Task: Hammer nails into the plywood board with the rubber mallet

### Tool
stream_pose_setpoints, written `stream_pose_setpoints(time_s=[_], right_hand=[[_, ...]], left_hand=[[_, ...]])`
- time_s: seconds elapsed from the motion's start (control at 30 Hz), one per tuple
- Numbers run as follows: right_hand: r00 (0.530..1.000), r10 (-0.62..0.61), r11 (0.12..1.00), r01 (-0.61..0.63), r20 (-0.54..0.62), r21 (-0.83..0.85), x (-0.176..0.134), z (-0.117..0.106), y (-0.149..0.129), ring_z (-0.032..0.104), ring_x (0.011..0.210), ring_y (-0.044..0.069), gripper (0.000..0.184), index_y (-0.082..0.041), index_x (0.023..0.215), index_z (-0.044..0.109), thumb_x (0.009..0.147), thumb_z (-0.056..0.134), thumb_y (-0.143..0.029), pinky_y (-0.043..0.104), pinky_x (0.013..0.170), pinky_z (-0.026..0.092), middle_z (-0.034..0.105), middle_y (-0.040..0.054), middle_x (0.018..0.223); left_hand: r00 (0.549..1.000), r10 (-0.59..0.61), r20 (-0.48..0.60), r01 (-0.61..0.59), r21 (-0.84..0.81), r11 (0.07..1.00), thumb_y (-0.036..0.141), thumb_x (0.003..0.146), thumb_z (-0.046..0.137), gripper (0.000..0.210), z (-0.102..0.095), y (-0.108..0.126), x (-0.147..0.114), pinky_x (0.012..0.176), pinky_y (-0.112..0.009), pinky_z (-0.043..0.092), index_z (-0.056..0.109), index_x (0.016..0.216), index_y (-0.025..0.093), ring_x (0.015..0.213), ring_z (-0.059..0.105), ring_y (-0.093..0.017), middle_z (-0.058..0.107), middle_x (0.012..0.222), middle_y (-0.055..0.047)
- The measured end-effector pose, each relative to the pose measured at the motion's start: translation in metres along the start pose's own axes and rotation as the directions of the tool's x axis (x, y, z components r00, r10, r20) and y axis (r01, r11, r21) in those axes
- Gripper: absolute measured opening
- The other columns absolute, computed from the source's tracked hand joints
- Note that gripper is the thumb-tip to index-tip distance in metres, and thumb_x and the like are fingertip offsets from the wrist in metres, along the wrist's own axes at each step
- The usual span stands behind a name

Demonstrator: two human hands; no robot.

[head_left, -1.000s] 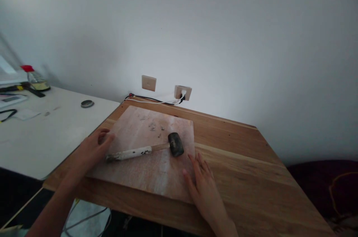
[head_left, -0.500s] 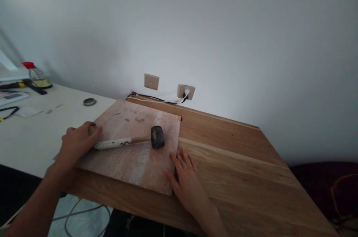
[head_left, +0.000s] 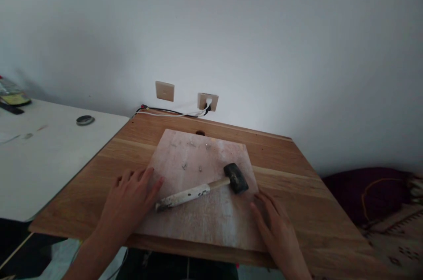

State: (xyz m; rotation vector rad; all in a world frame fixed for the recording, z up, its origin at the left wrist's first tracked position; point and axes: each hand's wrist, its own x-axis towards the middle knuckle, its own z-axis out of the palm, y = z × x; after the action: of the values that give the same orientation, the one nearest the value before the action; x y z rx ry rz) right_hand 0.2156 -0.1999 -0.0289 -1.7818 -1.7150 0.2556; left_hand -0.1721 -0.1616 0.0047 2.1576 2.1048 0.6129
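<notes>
A flat, pale wooden board (head_left: pixel 214 222) lies on the brown wooden table between my hands. My left hand (head_left: pixel 130 200) grips its left edge, with the thumb over the top face. My right hand (head_left: pixel 276 222) is at the right edge, its thumb also resting on the board. Across the board lies a mallet (head_left: pixel 191 193) with a black head and a worn, white-painted handle. The handle's end is near my left thumb, and neither hand touches the mallet. Several small metal pieces, like screws or nails (head_left: pixel 184 166), are scattered over the board's far half.
The wooden table (head_left: pixel 297 192) extends to the right. A white table (head_left: pixel 49 161) adjoins it at left, bearing a round dark lid-like ring (head_left: pixel 85 120) and a bottle (head_left: pixel 13 95). White and black cables (head_left: pixel 172 114) run along the wall to a socket (head_left: pixel 208 102).
The board has shifted right and turned, off the white table and onto the wooden one, between both hands. The mallet and small metal pieces moved with it. The view has swung slightly right.
</notes>
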Motion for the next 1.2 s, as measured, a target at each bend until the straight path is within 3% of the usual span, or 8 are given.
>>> stream_pose_setpoints(time_s=[0.1, 0.23, 0.33, 0.47, 0.6, 0.7, 0.83, 1.2], right_hand=[[0.981, 0.185, 0.974, -0.175, -0.061, 0.143, -0.020, -0.004, -0.016, 0.072, 0.085, 0.029, 0.055, -0.019, 0.107, 0.070, 0.094, 0.050, -0.069, 0.047, 0.079, 0.062, 0.070, 0.0134, 0.096], [0.844, 0.097, 0.810, -0.375, 0.528, 0.451, -0.033, 0.005, -0.056, 0.058, 0.050, 0.015, 0.072, -0.025, 0.158, 0.035, 0.099, 0.047, -0.063, 0.027, 0.047, 0.051, 0.065, -0.0010, 0.075], [0.744, -0.010, 0.791, -0.402, 0.668, 0.461, -0.008, 0.013, -0.080, 0.057, 0.049, 0.013, 0.076, -0.027, 0.164, 0.024, 0.101, 0.045, -0.063, 0.023, 0.046, 0.047, 0.064, -0.0031, 0.072], [0.777, -0.024, 0.873, -0.290, 0.629, 0.392, 0.035, 0.022, -0.094, 0.054, 0.041, 0.012, 0.058, -0.019, 0.125, 0.066, 0.100, 0.043, -0.066, 0.022, 0.041, 0.040, 0.061, -0.0020, 0.060], [0.829, 0.020, 0.835, -0.321, 0.560, 0.447, 0.033, 0.022, -0.084, 0.062, 0.049, 0.016, 0.051, -0.022, 0.088, 0.064, 0.096, 0.049, -0.070, 0.025, 0.046, 0.049, 0.063, 0.0005, 0.060], [0.864, 0.189, 0.626, -0.472, 0.467, 0.620, 0.012, 0.003, -0.064, 0.072, 0.068, 0.023, 0.048, -0.024, 0.087, 0.057, 0.091, 0.055, -0.071, 0.031, 0.054, 0.058, 0.074, 0.0067, 0.082], [0.795, 0.308, 0.448, -0.606, 0.523, 0.657, -0.005, -0.034, -0.041, 0.073, 0.068, 0.023, 0.050, -0.030, 0.118, 0.048, 0.087, 0.064, -0.065, 0.029, 0.043, 0.054, 0.076, 0.0080, 0.102], [0.941, 0.231, 0.828, -0.324, 0.249, 0.457, 0.050, -0.024, -0.002, 0.056, 0.049, 0.012, 0.062, -0.024, 0.133, 0.034, 0.087, 0.062, -0.054, 0.023, 0.039, 0.045, 0.073, 0.0086, 0.106]], left_hand=[[0.995, 0.097, 0.031, -0.098, 0.032, 0.995, 0.044, 0.097, 0.048, 0.036, 0.010, 0.015, 0.004, 0.101, -0.059, 0.049, 0.071, 0.115, 0.021, 0.119, 0.061, -0.038, 0.069, 0.130, -0.016], [0.957, 0.267, 0.114, -0.246, -0.174, 0.954, 0.042, 0.099, 0.046, 0.038, 0.022, 0.032, 0.007, 0.108, -0.050, 0.048, 0.069, 0.123, 0.023, 0.125, 0.060, -0.030, 0.068, 0.134, -0.010], [0.931, 0.344, 0.126, -0.307, -0.244, 0.920, 0.043, 0.099, 0.049, 0.037, 0.026, 0.042, 0.016, 0.110, -0.049, 0.047, 0.070, 0.122, 0.023, 0.126, 0.059, -0.030, 0.069, 0.132, -0.010], [0.941, 0.304, 0.148, -0.274, -0.195, 0.942, 0.036, 0.098, 0.047, 0.036, 0.029, 0.043, 0.057, 0.106, -0.048, 0.048, 0.070, 0.120, 0.020, 0.118, 0.063, -0.030, 0.071, 0.123, -0.013], [0.929, 0.324, 0.178, -0.299, -0.155, 0.942, 0.030, 0.094, 0.050, 0.035, 0.039, 0.042, 0.110, 0.104, -0.047, 0.050, 0.070, 0.119, 0.017, 0.112, 0.065, -0.031, 0.070, 0.119, -0.016], [0.885, 0.430, 0.178, -0.402, -0.173, 0.899, 0.025, 0.092, 0.052, 0.034, 0.049, 0.047, 0.134, 0.105, -0.046, 0.049, 0.070, 0.119, 0.016, 0.116, 0.064, -0.030, 0.068, 0.120, -0.016], [0.795, 0.567, 0.216, -0.517, -0.248, 0.819, 0.018, 0.093, 0.049, 0.031, 0.056, 0.052, 0.141, 0.102, -0.042, 0.051, 0.072, 0.113, 0.020, 0.110, 0.065, -0.026, 0.069, 0.116, -0.012], [0.729, 0.646, 0.225, -0.608, -0.218, 0.763, 0.017, 0.096, 0.047, 0.030, 0.057, 0.032, 0.128, 0.103, -0.041, 0.051, 0.075, 0.106, 0.022, 0.112, 0.064, -0.025, 0.072, 0.112, -0.010]])
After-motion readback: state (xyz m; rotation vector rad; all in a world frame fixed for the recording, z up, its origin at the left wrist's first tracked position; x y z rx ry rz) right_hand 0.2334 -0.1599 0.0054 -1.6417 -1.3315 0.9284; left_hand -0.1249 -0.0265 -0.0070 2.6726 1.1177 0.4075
